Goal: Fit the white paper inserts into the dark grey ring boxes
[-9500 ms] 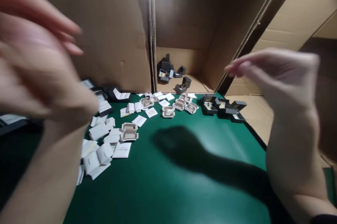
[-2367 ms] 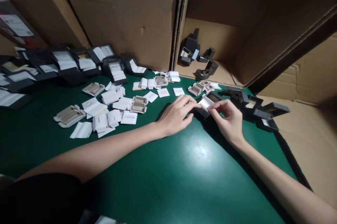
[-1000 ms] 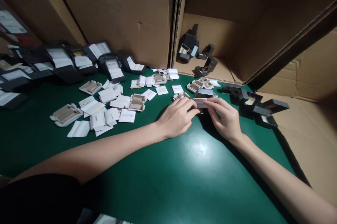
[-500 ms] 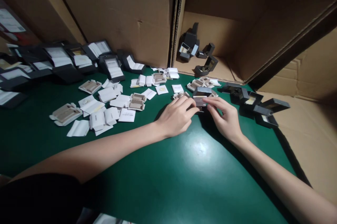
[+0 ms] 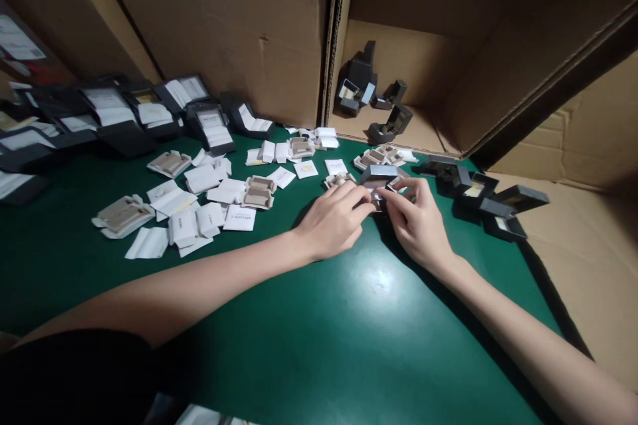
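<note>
A small dark box (image 5: pixel 379 173) stands on the green table between my two hands, its lid raised and its front partly hidden by my fingers. My left hand (image 5: pixel 333 220) comes at it from the left, fingers curled and pressed to its side. From the right, my right hand (image 5: pixel 419 220) reaches into its front, thumb and index finger close together at the opening. Whatever lies between those fingertips is too small to make out. Just behind my left fingers lies an unfolded white-and-grey carton piece (image 5: pixel 331 180) with a small round thing on it.
Left of my hands lie scattered white folded papers (image 5: pixel 183 229) and grey carton inserts (image 5: pixel 124 215). Several open dark boxes with papers (image 5: pixel 215 129) line the back left. More open dark boxes (image 5: pixel 504 225) stand at right, and others (image 5: pixel 391 124) inside a large cardboard box (image 5: pixel 399 46).
My right hand has shifted slightly left, its index finger now lower at the box's opening. The greyish flat piece under its fingers shows less. My left hand has barely moved.
</note>
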Demonstrator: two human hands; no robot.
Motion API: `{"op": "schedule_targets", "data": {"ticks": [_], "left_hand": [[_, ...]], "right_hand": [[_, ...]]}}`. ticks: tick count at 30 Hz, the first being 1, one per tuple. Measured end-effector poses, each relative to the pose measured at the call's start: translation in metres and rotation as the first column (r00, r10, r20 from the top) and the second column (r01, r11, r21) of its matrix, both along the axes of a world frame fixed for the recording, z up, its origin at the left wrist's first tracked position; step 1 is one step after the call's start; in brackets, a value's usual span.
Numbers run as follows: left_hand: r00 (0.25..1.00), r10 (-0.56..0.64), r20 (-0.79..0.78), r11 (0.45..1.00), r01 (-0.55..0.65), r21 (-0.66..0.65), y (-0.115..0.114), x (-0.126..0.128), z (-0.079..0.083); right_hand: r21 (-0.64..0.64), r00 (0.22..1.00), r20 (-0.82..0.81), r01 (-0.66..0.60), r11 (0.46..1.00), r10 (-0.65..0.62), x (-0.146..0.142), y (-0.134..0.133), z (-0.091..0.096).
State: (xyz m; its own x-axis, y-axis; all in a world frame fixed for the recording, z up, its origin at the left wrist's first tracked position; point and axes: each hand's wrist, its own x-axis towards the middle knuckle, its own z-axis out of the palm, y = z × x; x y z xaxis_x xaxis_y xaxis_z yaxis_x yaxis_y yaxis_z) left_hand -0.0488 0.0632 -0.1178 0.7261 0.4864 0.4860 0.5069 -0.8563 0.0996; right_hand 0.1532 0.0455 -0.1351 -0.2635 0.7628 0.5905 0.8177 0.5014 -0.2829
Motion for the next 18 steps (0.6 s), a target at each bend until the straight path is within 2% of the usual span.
{"op": "schedule_targets", "data": {"ticks": [6, 18], "left_hand": [[1.000, -0.007, -0.018, 1.000, 0.007, 0.004, 0.0005, 0.0002, -0.0023], [0.998, 0.016, -0.058, 1.000, -0.016, -0.006, 0.0000, 0.0015, -0.0033]], "right_hand": [[-0.039, 0.999, -0.025, -0.026, 0.999, 0.025, -0.0012, -0.0016, 0.0032], [-0.080, 0.998, 0.026, -0.051, 0.996, 0.053, -0.0030, -0.0029, 0.0053]]}}
